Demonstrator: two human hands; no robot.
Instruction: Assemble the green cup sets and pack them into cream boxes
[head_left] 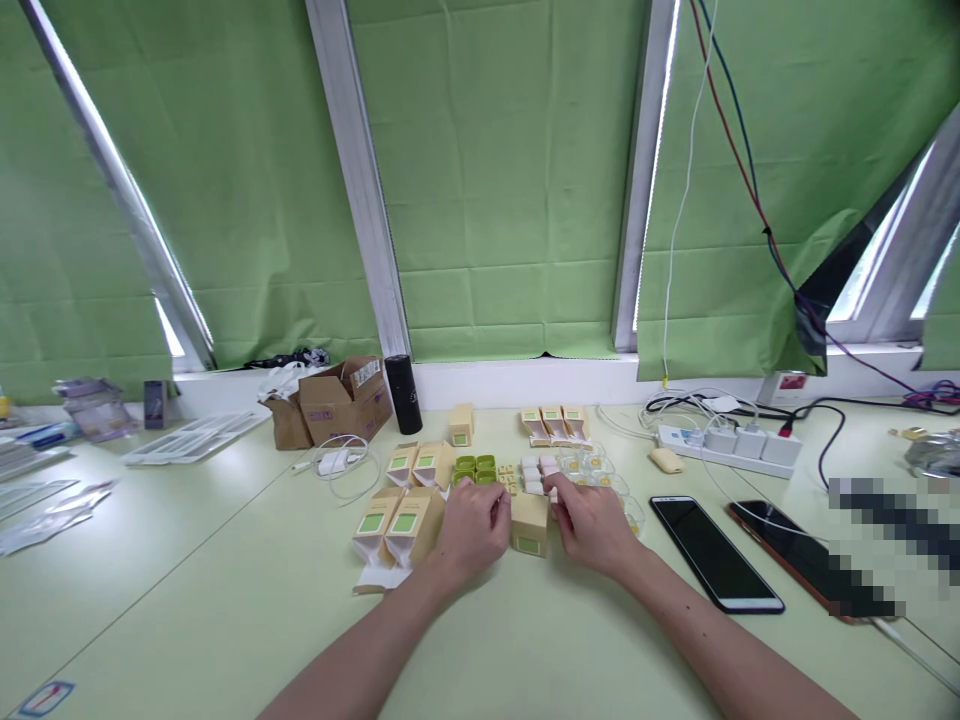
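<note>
A small tan box [530, 526] with a green-bordered label stands on the table between my hands. My left hand [474, 528] is closed at its left side, its fingertips partly hidden. My right hand [592, 520] is curled in a pinch at the box's right upper edge. Left of my left hand lie open-flapped tan boxes [416, 520] with green windows. Beyond it sit small green cups [475, 468] and little yellow pieces [508, 478]. White and pale pink blocks [532, 472] and clear round cups [600, 470] lie behind my right hand.
Three open tan boxes [555, 425] and a single one [461, 425] stand farther back. On the right lie a phone [716, 555], a second phone [806, 560] and a power strip [731, 447] with tangled cables. A cardboard carton [345, 405] and a black cylinder [403, 395] stand back left.
</note>
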